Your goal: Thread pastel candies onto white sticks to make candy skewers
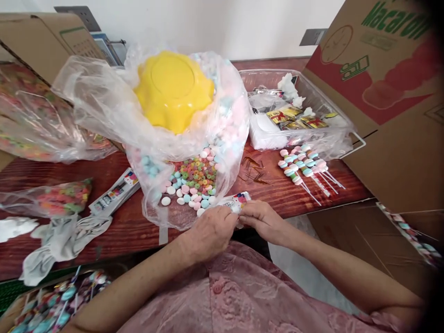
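Observation:
My left hand point(212, 231) and my right hand point(265, 221) meet at the table's front edge, fingers closed around a small printed plastic wrapper point(239, 200). The wrapper's lower part is hidden behind my fingers. Just beyond lies a large clear plastic bag point(152, 203), open toward me, with pastel candies point(187, 198) and small ring-shaped gummies point(197, 173) spilling at its mouth. A yellow scalloped bowl point(173, 90) rests upside down on this bag. To the right, several candy skewers point(301, 162) on white sticks lie side by side.
A clear plastic bin point(301, 134) with small packets stands at the back right, beside a large carton point(388, 152). Flat wrappers point(114, 192), a bagged lot of gummies point(64, 199) and grey gloves point(65, 240) lie left. Finished-looking skewers point(62, 305) fill a crate below.

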`<state>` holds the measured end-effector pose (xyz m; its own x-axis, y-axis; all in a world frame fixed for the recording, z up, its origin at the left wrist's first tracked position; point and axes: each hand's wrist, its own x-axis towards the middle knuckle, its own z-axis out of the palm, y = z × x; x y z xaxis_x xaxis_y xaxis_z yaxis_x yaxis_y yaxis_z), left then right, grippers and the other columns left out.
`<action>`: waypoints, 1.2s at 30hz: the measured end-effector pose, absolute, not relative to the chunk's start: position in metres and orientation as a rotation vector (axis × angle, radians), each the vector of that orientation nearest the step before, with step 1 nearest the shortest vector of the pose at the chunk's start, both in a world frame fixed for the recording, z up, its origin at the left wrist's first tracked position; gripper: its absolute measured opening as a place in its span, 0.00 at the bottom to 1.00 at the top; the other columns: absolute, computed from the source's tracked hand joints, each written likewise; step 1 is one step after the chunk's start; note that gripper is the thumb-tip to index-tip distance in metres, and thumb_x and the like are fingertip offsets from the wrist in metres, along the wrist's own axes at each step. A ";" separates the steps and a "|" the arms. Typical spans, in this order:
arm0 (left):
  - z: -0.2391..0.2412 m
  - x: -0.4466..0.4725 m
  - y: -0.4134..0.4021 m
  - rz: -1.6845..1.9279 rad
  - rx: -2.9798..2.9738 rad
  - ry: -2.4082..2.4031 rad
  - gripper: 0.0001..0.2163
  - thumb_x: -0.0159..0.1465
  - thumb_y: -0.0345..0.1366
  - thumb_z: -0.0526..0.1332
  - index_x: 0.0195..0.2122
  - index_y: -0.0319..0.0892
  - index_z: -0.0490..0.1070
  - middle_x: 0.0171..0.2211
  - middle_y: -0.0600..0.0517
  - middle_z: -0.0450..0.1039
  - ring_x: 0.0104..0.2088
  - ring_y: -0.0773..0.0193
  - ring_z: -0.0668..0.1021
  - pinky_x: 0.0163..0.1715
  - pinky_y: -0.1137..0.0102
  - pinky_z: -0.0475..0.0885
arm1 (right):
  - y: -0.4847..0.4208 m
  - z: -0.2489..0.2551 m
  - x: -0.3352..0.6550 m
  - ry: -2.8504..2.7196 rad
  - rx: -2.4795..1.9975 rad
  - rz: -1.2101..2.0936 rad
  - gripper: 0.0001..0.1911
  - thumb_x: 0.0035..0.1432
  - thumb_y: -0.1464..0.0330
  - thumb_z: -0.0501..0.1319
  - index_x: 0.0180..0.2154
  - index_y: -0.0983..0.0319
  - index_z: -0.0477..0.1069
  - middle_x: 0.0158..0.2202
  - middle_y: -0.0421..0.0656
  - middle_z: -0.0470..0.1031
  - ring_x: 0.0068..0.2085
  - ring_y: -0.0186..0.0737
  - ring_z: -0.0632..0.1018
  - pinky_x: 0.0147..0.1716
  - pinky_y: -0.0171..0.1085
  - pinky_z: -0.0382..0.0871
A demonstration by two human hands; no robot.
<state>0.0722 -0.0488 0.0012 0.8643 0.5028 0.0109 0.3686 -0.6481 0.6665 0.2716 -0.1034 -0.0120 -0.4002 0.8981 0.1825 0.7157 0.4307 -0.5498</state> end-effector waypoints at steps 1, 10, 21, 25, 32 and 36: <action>0.001 0.073 -0.050 0.268 2.382 0.660 0.10 0.67 0.31 0.49 0.32 0.40 0.68 0.33 0.45 0.70 0.36 0.58 0.72 0.41 0.63 0.69 | -0.105 -0.011 0.272 -2.206 -1.400 0.552 0.14 0.67 0.70 0.53 0.30 0.61 0.72 0.29 0.39 0.77 0.33 0.35 0.72 0.35 0.38 0.56; 0.008 0.074 -0.036 -0.085 1.522 0.621 0.14 0.65 0.43 0.55 0.26 0.40 0.66 0.22 0.55 0.65 0.22 0.70 0.65 0.23 0.74 0.58 | -0.107 -0.011 0.277 -2.433 -1.086 0.084 0.11 0.63 0.73 0.55 0.31 0.59 0.73 0.26 0.38 0.74 0.38 0.38 0.72 0.49 0.48 0.51; -0.007 0.070 -0.049 0.396 1.252 0.972 0.18 0.60 0.49 0.60 0.21 0.41 0.62 0.17 0.59 0.57 0.17 0.75 0.57 0.17 0.76 0.50 | -0.007 -0.030 0.345 -2.449 -1.691 -0.099 0.09 0.59 0.72 0.60 0.29 0.60 0.78 0.39 0.48 0.76 0.46 0.48 0.65 0.42 0.49 0.49; -0.011 0.076 -0.054 0.418 0.957 0.993 0.20 0.53 0.54 0.66 0.30 0.41 0.69 0.18 0.60 0.62 0.13 0.77 0.57 0.12 0.78 0.49 | 0.000 -0.040 0.338 -2.629 -1.640 -0.112 0.10 0.59 0.76 0.56 0.32 0.63 0.75 0.41 0.51 0.75 0.46 0.47 0.65 0.39 0.47 0.49; -0.010 0.078 -0.054 0.471 0.901 1.017 0.18 0.54 0.52 0.66 0.31 0.40 0.70 0.16 0.61 0.59 0.12 0.76 0.59 0.10 0.78 0.49 | -0.005 -0.035 0.354 -2.094 -1.456 0.245 0.08 0.63 0.70 0.54 0.31 0.61 0.66 0.31 0.44 0.72 0.37 0.42 0.69 0.39 0.44 0.58; -0.012 0.087 -0.045 0.506 1.033 0.983 0.14 0.58 0.47 0.63 0.27 0.40 0.70 0.15 0.61 0.57 0.14 0.76 0.58 0.14 0.78 0.52 | -0.039 -0.009 0.321 -1.719 -1.342 0.375 0.06 0.67 0.67 0.54 0.34 0.58 0.64 0.29 0.40 0.68 0.31 0.38 0.69 0.33 0.40 0.63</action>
<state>0.0867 -0.0451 -0.0122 0.4968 0.7516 -0.4340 0.0842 0.4559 0.8860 0.3215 -0.0394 -0.0088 -0.0109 0.8889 0.4580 0.6174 0.3663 -0.6961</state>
